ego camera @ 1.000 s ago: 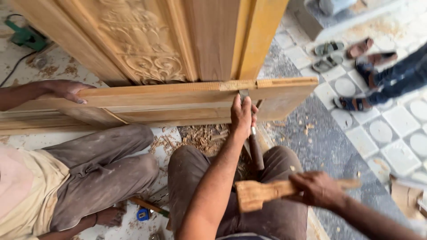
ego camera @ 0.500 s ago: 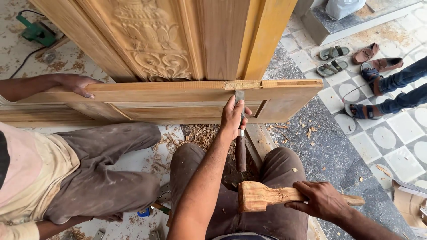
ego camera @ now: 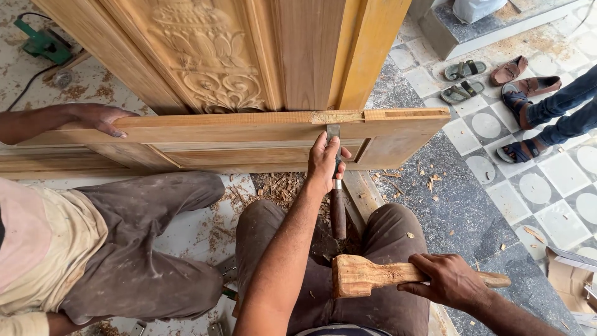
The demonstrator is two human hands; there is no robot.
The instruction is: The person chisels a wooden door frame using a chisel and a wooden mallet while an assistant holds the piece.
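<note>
Left hand [ego camera: 324, 163] grips the chisel [ego camera: 336, 193], blade set against the door frame's edge [ego camera: 249, 121]; right hand [ego camera: 449, 281] is wrapped around the wooden mallet [ego camera: 367, 274], while a co-worker's hand [ego camera: 93, 116] steadies the frame.

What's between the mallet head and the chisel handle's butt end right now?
Nothing solid: in the head view, the wooden mallet is apart from the chisel, with only the person's trousered lap behind that gap.
</note>
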